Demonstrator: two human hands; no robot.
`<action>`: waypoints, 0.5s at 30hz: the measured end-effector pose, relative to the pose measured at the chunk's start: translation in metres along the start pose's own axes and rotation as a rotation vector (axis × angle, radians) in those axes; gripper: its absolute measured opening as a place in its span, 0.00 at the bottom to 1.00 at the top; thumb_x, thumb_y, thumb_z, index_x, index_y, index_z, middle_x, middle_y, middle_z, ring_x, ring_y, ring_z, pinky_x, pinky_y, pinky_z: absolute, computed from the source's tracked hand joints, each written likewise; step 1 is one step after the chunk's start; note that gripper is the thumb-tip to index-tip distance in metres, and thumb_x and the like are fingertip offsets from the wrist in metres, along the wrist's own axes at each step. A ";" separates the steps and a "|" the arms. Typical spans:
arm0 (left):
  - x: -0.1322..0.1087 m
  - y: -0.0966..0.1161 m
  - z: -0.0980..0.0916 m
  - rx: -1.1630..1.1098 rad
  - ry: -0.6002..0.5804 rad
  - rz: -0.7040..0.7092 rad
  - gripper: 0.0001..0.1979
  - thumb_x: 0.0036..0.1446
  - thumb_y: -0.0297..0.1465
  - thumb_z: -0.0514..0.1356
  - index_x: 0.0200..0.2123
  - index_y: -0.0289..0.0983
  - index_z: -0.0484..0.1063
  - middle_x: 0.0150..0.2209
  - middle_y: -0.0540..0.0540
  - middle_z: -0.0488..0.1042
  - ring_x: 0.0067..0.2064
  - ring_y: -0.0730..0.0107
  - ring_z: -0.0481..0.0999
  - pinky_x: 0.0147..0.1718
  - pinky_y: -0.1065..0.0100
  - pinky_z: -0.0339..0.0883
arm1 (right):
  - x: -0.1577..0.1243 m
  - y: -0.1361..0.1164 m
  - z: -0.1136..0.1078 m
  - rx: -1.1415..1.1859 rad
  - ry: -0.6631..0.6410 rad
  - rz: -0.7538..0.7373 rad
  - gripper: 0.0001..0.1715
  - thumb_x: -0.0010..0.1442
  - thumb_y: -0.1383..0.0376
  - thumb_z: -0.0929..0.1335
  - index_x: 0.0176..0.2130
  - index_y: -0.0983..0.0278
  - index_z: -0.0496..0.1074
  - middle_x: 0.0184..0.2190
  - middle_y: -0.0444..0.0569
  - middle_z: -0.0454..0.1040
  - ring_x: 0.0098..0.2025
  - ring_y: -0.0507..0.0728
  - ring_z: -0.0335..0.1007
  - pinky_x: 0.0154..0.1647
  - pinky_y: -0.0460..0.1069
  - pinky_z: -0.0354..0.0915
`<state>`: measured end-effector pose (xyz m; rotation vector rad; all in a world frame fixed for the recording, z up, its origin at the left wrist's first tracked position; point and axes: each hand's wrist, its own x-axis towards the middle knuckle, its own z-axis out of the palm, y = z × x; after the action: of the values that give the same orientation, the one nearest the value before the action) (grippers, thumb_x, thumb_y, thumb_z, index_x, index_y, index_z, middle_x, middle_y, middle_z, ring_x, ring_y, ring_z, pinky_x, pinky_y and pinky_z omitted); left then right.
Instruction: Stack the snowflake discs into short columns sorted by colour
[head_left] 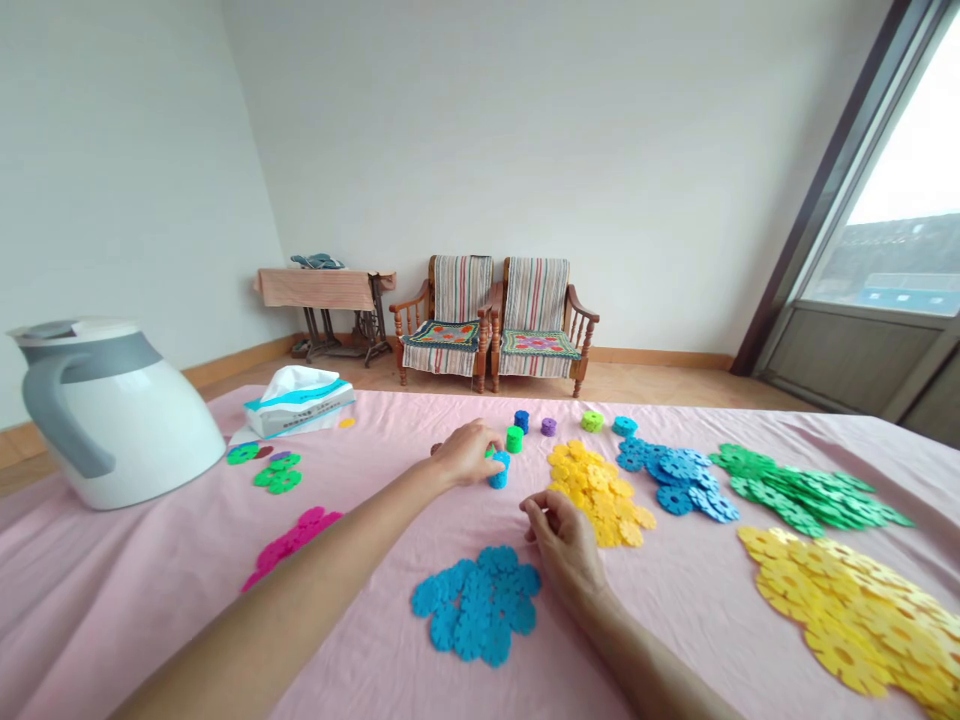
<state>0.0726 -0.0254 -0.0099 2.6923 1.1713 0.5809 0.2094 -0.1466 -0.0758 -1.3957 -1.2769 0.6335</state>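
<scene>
My left hand (469,455) reaches out over the table with its fingers curled at a short stack of light-blue flower-shaped discs (499,472). A bit of green shows between those fingers, partly hidden. Closer to me, my right hand (564,545) has thumb and fingers drawn together; whether anything is between them is hidden. It sits between a loose pile of light-blue flower discs (480,605) and a pile of small yellow ones (596,495). Just beyond the left hand stand a bright green stack (514,440), a dark blue stack (521,423) and a purple stack (549,427).
Left on the pink cloth (360,640) are a white kettle (150,420), a tissue box (301,408), green discs (279,476) and pink discs (296,540). To the right lie blue (679,478), green (806,490) and large yellow (855,610) piles. Lime (592,421) and blue (624,426) stacks stand behind.
</scene>
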 end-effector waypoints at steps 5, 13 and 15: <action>0.005 -0.004 0.007 0.011 -0.026 0.000 0.09 0.40 0.30 0.64 0.30 0.38 0.76 0.30 0.48 0.71 0.31 0.66 0.70 0.30 0.70 0.61 | 0.000 -0.002 0.000 -0.049 0.006 -0.008 0.16 0.56 0.54 0.62 0.30 0.64 0.70 0.18 0.43 0.66 0.21 0.52 0.65 0.23 0.46 0.59; 0.003 -0.007 0.004 0.014 -0.076 0.013 0.15 0.40 0.33 0.65 0.35 0.39 0.75 0.32 0.49 0.71 0.33 0.66 0.71 0.32 0.71 0.61 | 0.000 0.000 0.000 -0.080 0.000 -0.022 0.15 0.56 0.56 0.62 0.29 0.64 0.70 0.20 0.44 0.67 0.23 0.52 0.65 0.24 0.45 0.59; 0.001 -0.006 -0.002 0.015 -0.088 0.029 0.19 0.40 0.32 0.65 0.40 0.40 0.74 0.35 0.48 0.71 0.34 0.66 0.71 0.34 0.70 0.62 | 0.000 -0.001 0.001 -0.071 -0.002 -0.017 0.15 0.56 0.56 0.62 0.29 0.64 0.70 0.19 0.44 0.67 0.23 0.52 0.65 0.23 0.45 0.59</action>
<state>0.0686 -0.0206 -0.0097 2.7219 1.1204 0.4544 0.2087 -0.1467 -0.0752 -1.4404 -1.3232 0.5833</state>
